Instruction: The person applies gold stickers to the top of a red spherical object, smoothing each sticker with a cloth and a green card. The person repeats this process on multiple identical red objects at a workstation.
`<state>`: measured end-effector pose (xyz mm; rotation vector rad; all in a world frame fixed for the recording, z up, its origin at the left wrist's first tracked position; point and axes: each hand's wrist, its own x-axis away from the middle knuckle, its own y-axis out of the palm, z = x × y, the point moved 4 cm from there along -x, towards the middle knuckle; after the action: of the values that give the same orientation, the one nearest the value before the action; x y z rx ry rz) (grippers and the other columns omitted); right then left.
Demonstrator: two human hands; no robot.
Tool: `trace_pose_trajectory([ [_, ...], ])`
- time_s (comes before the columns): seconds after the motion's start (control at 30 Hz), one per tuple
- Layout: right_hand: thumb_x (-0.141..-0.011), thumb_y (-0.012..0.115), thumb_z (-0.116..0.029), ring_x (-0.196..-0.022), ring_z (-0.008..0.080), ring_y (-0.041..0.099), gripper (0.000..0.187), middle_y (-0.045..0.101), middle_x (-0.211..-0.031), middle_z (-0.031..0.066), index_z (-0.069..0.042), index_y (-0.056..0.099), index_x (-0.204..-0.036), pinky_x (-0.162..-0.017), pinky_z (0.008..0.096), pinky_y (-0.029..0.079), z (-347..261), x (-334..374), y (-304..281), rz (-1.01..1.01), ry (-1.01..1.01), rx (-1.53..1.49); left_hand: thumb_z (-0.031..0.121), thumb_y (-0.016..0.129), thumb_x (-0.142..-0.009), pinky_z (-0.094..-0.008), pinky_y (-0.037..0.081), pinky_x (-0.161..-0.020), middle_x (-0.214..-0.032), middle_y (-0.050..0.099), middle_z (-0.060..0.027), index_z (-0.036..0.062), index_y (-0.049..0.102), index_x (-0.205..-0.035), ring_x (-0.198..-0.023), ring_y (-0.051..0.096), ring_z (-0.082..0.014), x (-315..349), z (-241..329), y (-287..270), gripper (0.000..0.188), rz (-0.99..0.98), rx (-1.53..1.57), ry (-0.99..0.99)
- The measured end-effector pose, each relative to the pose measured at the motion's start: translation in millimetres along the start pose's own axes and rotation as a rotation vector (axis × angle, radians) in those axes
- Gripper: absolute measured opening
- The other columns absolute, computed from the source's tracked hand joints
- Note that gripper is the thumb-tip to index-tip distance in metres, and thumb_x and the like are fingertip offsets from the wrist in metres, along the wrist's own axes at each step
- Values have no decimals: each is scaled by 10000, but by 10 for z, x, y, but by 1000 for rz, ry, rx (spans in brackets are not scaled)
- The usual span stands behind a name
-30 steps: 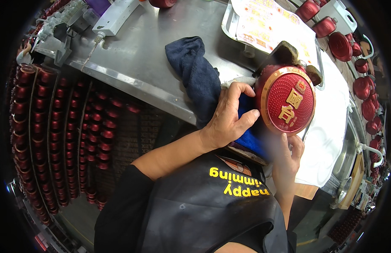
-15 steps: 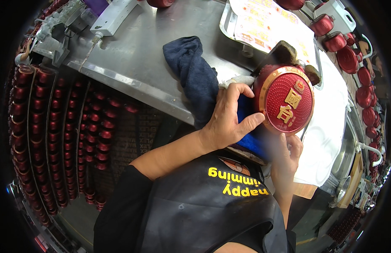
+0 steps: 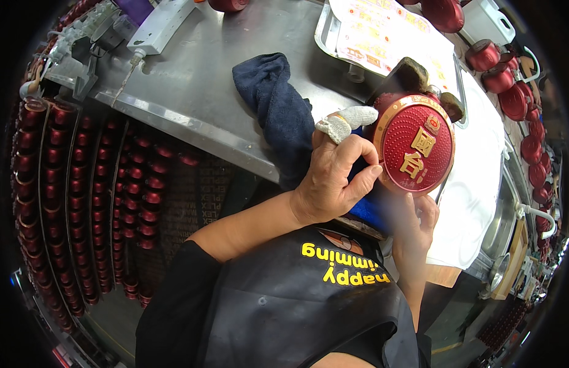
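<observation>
A round red bottle with a dotted face, a gold band round its rim and raised gold characters is tilted toward me. My right hand grips it at its lower edge, partly blurred, with some fingers hidden behind. Beside the bottle's left rim is my left hand, thumb and index finger pinched together. Whatever lies in that pinch is too small to make out. A whitish cloth finger cover sits on another finger of this hand, stretched out away from the pinch. Blue cloth shows below the bottle.
A dark blue towel hangs over the edge of the steel table. Beyond the bottle are dark worn pads and a tray with printed sticker sheets. Red bottles stand at right; racks of red pieces fill the left.
My left index finger has curled in to meet the thumb, and the covered finger has lifted into fuller view. The bottle has shifted very slightly, still in my right hand.
</observation>
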<state>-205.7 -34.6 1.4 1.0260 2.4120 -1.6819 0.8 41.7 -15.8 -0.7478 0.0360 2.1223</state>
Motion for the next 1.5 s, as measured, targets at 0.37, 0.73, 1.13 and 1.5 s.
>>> trace_pose_trajectory([
  [0.37,-668,521,233,-1192,390,558,796,609,-1217,171,-71,642,-1394,-1062,484,427,-7,-4,5,5,-2,4,166,692,-938,-477,297,-1083,-1216,620,-227,81,595,-984,-1249,511,-387,-10,-41,7,137,22,-7,-18],
  [0.73,-662,510,234,-1195,392,554,807,602,-1225,173,-66,630,-1402,-1070,484,420,-13,0,-1,-7,-5,21,269,817,-879,-394,390,-1031,-1241,462,-168,-8,401,-1321,-1171,466,-290,26,-80,48,667,-55,-133,5],
  [1.13,-662,507,231,-1195,393,552,810,601,-1223,178,-63,623,-1408,-1064,484,422,-17,2,2,-19,6,31,251,763,-939,-378,350,-1092,-1280,450,-153,-11,387,-1335,-1219,433,-218,-26,-248,80,606,-20,129,-176],
  [1.5,-683,512,226,-1193,406,553,794,592,-1235,191,-60,606,-1418,-1064,489,419,5,29,28,-15,-3,35,238,778,-937,-402,276,-1183,-1396,405,-177,-19,348,-1422,-1348,382,-264,43,-259,51,698,-92,165,-134],
])
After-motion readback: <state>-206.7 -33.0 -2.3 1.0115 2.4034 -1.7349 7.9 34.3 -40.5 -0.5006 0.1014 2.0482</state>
